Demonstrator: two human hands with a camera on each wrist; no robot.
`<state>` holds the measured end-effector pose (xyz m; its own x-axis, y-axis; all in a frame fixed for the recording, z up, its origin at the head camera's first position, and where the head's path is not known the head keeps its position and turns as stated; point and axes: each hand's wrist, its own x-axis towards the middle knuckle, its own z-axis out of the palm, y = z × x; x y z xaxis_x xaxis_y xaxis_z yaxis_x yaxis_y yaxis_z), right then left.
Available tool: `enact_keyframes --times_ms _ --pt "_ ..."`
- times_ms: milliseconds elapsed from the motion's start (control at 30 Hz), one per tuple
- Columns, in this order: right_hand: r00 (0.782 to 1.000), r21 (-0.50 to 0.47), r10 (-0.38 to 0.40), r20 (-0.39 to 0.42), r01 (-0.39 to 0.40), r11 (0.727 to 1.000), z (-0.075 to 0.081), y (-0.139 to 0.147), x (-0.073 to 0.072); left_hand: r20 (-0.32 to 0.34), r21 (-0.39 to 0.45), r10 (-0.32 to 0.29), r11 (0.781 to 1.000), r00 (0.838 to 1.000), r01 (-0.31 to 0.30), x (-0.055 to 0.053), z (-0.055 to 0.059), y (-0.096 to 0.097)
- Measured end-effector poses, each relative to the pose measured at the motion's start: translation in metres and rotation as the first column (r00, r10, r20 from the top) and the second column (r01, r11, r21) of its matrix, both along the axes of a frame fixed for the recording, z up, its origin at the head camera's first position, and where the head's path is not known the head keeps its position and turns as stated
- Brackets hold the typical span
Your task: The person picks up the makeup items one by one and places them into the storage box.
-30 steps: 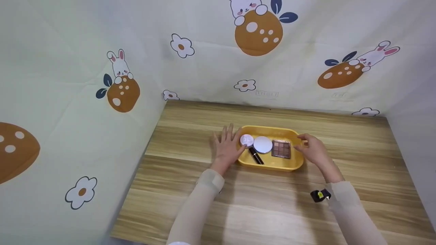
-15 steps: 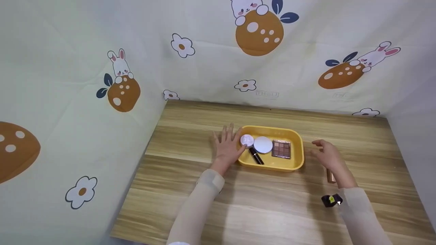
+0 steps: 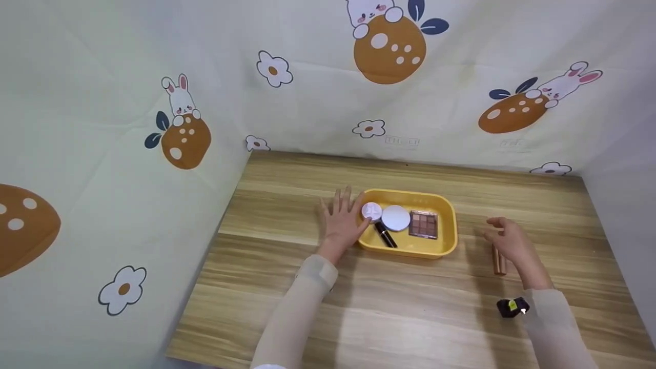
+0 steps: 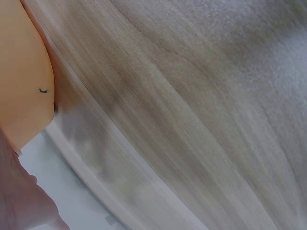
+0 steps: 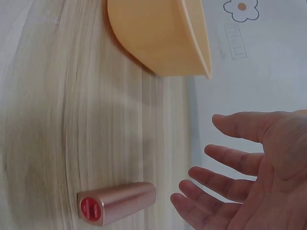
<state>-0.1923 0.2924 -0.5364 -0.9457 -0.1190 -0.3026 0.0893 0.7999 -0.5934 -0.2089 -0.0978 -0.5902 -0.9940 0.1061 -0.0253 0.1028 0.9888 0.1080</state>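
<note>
A yellow tray holds a small round pinkish-white container, a white round compact, an eyeshadow palette and a black lipstick tube. My left hand rests at the tray's left end, fingers spread, thumb over the rim. To the right, my right hand hovers above the table with relaxed fingers and nothing in them. Beneath and beside it lies a rose-gold lipstick tube; the right wrist view shows its red end label. That hand partly covers the tube in the head view.
The wood-grain table meets a pale curtain printed with rabbits and flowers at its back and sides. A black wrist device sits by the right sleeve.
My right hand has moved away from the tray's right end, rightward and toward me, to above the rose-gold lipstick tube, which has come into view. My left hand and the tray have stayed put.
</note>
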Motion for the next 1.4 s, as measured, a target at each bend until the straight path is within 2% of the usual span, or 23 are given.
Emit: enact_keyframes --times_ms 133,400,700,967,1133,1400 --pt "1.000 0.019 -0.012 0.027 0.011 1.000 -0.003 0.009 0.003 -0.007 0.014 0.002 1.000 1.000 -0.001 -0.001 -0.002 0.000" --pt "0.996 0.007 -0.035 0.083 0.035 0.999 -0.010 0.021 0.007 0.010 -0.024 0.008 1.000 1.000 -0.007 -0.001 -0.003 -0.001" --pt "1.000 0.014 -0.020 0.016 0.020 1.000 -0.021 0.028 0.015 0.001 -0.021 0.010 1.000 1.000 -0.010 -0.001 -0.003 0.000" --pt "0.998 0.036 -0.036 0.050 0.035 0.999 -0.028 0.032 0.019 -0.011 -0.018 0.011 1.000 1.000 -0.011 -0.001 -0.003 0.000" --pt "0.998 0.046 -0.050 0.044 0.048 0.998 -0.032 0.031 0.023 -0.012 -0.028 0.010 1.000 1.000 -0.011 0.000 -0.003 0.001" --pt "0.998 0.095 -0.055 -0.024 0.057 0.994 -0.034 0.024 0.027 0.014 -0.040 0.012 0.999 1.000 -0.011 0.000 -0.001 0.000"
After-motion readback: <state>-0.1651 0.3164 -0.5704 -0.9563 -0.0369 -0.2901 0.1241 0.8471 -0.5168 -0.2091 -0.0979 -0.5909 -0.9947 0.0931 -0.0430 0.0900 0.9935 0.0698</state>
